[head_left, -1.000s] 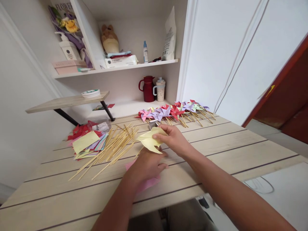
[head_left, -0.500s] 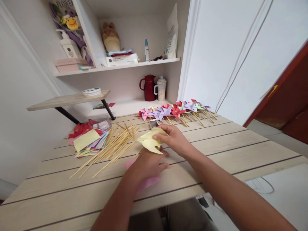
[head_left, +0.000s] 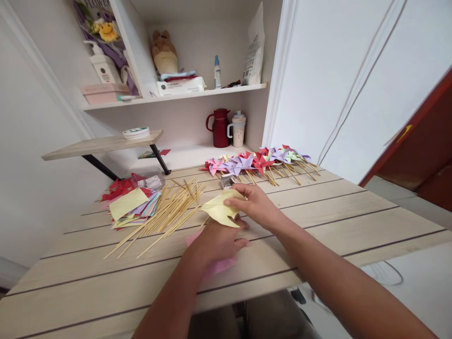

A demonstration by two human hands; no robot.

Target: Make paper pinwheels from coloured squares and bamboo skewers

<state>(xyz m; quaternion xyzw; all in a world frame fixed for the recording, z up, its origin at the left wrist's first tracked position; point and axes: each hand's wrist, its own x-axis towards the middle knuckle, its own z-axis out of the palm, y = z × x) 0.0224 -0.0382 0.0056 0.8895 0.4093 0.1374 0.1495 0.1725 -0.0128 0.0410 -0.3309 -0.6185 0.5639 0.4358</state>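
My right hand (head_left: 251,202) is closed in a pinch on a pale yellow paper piece (head_left: 219,208) with cut, bent corners, held over the table. Directly below it is my left hand (head_left: 226,240), low over the tabletop and crossing under the yellow paper. Its thumb and fingertips show apart, pointing right; the paper hides part of the fingers. A pink paper (head_left: 221,266) lies partly covered beneath my left wrist. Just behind the yellow paper stands a small open box (head_left: 227,181), its contents unclear.
Thin wooden sticks (head_left: 171,212) lie loosely to the left, beside a stack of coloured paper squares (head_left: 129,205) and a clear plastic box (head_left: 154,181). Finished paper pinwheels (head_left: 243,164) on sticks lie along the back. A small raised shelf (head_left: 102,145), red jug (head_left: 221,128) and cup (head_left: 238,129) stand behind.
The camera view has shifted slightly. Both hands and the yellow paper keep nearly the same pose and place.
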